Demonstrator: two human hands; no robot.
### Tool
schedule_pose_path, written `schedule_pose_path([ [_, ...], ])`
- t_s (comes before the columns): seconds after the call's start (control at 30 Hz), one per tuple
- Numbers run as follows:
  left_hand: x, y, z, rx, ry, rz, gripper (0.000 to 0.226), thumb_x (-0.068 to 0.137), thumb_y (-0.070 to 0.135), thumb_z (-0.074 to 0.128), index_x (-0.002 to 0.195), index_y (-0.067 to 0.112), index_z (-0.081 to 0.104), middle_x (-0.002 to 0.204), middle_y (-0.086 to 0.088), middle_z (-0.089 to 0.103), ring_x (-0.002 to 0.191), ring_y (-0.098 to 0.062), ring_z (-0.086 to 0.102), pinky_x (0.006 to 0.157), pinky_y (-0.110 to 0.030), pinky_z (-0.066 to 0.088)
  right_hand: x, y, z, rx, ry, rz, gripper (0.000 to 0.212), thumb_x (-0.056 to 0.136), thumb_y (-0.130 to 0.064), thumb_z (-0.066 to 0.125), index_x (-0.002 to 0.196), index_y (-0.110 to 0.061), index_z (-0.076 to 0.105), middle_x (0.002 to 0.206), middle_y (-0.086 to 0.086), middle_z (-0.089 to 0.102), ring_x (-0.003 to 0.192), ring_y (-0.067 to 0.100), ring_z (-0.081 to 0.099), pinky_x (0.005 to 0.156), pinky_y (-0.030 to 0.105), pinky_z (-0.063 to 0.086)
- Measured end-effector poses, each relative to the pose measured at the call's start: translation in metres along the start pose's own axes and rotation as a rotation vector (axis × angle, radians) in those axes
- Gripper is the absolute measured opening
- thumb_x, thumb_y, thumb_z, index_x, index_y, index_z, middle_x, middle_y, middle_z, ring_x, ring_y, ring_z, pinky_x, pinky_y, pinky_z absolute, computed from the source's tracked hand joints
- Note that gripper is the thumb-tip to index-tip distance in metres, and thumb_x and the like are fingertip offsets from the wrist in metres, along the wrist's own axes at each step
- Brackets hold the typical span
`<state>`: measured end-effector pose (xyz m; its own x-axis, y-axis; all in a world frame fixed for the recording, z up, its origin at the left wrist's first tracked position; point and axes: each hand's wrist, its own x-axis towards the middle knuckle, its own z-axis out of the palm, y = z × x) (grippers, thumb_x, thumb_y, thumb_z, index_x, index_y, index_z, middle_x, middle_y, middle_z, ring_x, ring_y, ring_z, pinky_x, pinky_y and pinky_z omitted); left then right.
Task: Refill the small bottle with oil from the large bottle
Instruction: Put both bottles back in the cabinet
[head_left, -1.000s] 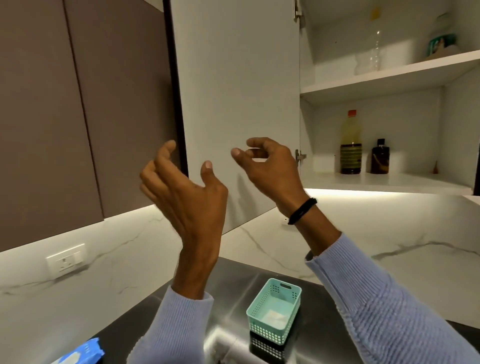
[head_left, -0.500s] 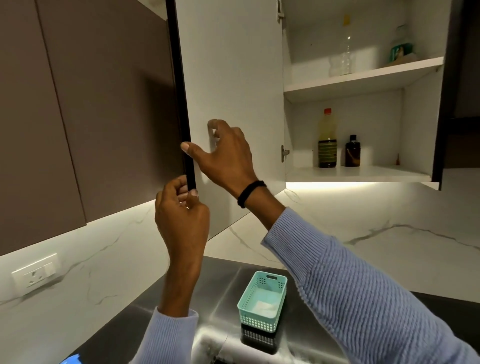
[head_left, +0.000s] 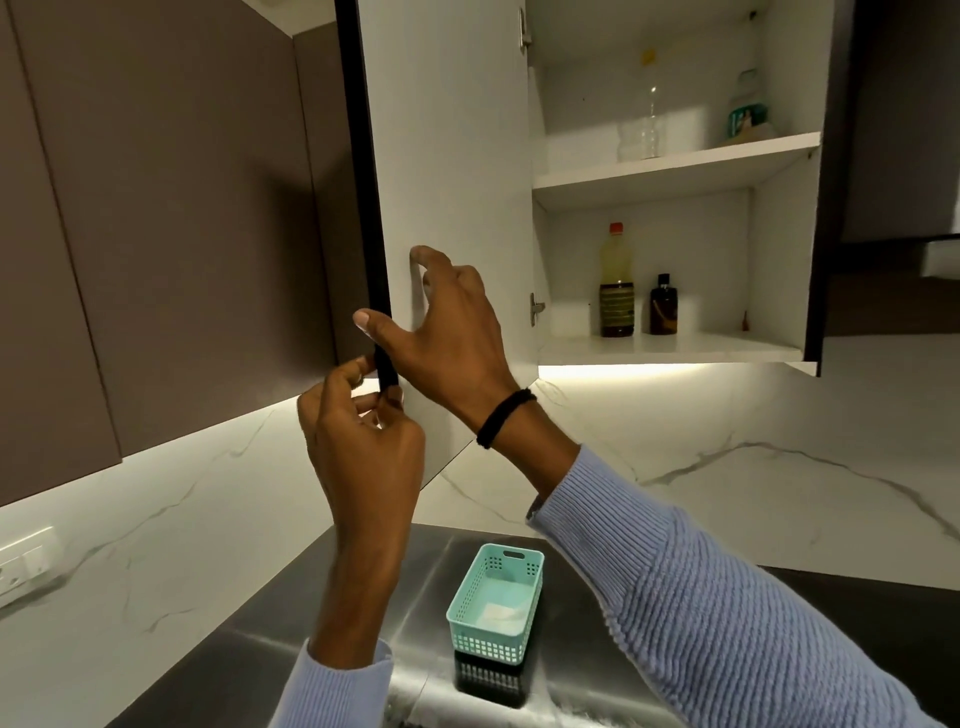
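Head view, nearest first: a teal basket (head_left: 496, 605) sits on the shiny steel counter (head_left: 291, 613), below both arms. Up from it, the left hand (head_left: 363, 447) pinches the bottom of the dark edge of the open cabinet door (head_left: 452, 156), with its fingers curled round it. Just above, the right hand (head_left: 452, 338) holds the same door. Its thumb hooks over the dark edge and its bent fingertips press on the white inside face. Neither hand holds a bottle.

Farther back and to the right, the large bottle (head_left: 616, 283) and the small bottle (head_left: 663, 306) stand on the lower shelf (head_left: 727, 348) inside the cabinet. They are side by side and close, with a small gap between. Both stand straight up, caps on top. The large one is on the left, so it is nearer the hands. The right hand is closer to the bottles than the left, and nothing is in the way. I think the right hand should let go of the door and reach right and back.
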<state>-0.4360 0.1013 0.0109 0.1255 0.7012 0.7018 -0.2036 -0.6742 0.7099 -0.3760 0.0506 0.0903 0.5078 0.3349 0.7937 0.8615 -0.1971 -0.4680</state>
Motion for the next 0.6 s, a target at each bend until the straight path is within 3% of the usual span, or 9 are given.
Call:
schedule_pose_path([
  [0.13, -0.014, 0.012, 0.009, -0.053, -0.030, 0.022, 0.036, 0.085, 0.009, 0.073, 0.119, 0.012, 0.063, 0.131, -0.014, 0.050, 0.097, -0.012, 0.053, 0.061, 0.007, 0.035, -0.009, 0.011, -0.018, -0.009, 0.039, 0.013, 0.071, 0.090, -0.050, 0.065, 0.149, -0.021, 0.035, 0.149, 0.006, 0.043, 0.131, 0.022, 0.047, 0.100, 0.030, 0.044],
  [0.27, -0.029, 0.027, 0.020, -0.101, -0.068, 0.014, 0.034, 0.085, 0.008, 0.073, 0.117, 0.014, 0.064, 0.132, -0.011, 0.048, 0.102, -0.014, 0.054, 0.070, -0.002, 0.035, -0.021, 0.021, -0.043, 0.003, 0.093, 0.026, 0.067, 0.090, -0.048, 0.066, 0.146, -0.022, 0.040, 0.145, 0.005, 0.047, 0.127, 0.022, 0.053, 0.101, 0.035, 0.049],
  [0.47, -0.056, 0.050, 0.040, -0.170, -0.160, 0.051, 0.032, 0.086, 0.008, 0.073, 0.116, 0.016, 0.066, 0.131, -0.007, 0.050, 0.107, -0.018, 0.058, 0.073, -0.003, 0.039, -0.040, 0.037, -0.088, -0.021, 0.188, 0.027, 0.058, 0.091, -0.045, 0.066, 0.142, -0.022, 0.047, 0.137, 0.003, 0.055, 0.118, 0.020, 0.059, 0.096, 0.042, 0.055],
  [0.6, -0.077, 0.070, 0.058, -0.207, -0.209, 0.094, 0.036, 0.081, 0.004, 0.077, 0.108, 0.023, 0.062, 0.125, -0.003, 0.048, 0.111, -0.020, 0.058, 0.076, -0.005, 0.042, -0.049, 0.053, -0.116, -0.049, 0.259, 0.020, 0.053, 0.092, -0.042, 0.066, 0.138, -0.020, 0.051, 0.130, 0.002, 0.061, 0.106, 0.013, 0.063, 0.088, 0.032, 0.058],
])
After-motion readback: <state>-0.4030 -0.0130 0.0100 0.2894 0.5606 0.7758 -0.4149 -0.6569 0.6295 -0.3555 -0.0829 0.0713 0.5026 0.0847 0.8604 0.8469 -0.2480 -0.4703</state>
